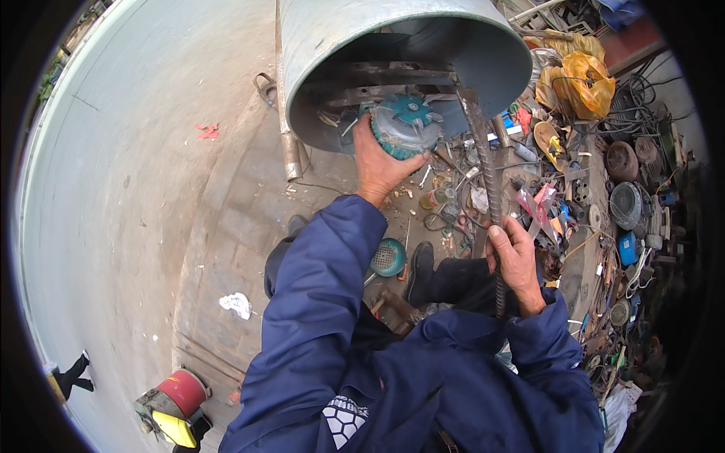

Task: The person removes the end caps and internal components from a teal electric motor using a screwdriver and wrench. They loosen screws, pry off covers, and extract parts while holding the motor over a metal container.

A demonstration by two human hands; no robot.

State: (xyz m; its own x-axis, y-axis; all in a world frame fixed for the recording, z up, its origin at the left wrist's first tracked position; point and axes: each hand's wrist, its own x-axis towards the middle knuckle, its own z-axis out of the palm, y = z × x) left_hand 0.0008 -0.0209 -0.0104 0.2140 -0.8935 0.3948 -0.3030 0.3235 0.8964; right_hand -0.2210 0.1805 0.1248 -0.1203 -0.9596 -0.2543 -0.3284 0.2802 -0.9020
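Observation:
My left hand is wrapped round the near side of a green and silver electric motor with a green fan at its end. The motor sits at the mouth of a large grey metal drum lying on its side, against metal bars inside it. In my right hand is a ribbed steel bar, its upper end reaching the drum's opening beside the motor. Whether the bar touches the metal bars inside I cannot tell. A round green vented cover lies on the ground between my feet.
Tools, cables and scrap crowd the right side, with a yellow plastic bag, a sandal and a blue box. A metal pipe stands left of the drum. A red and yellow machine is at lower left; a person is behind it.

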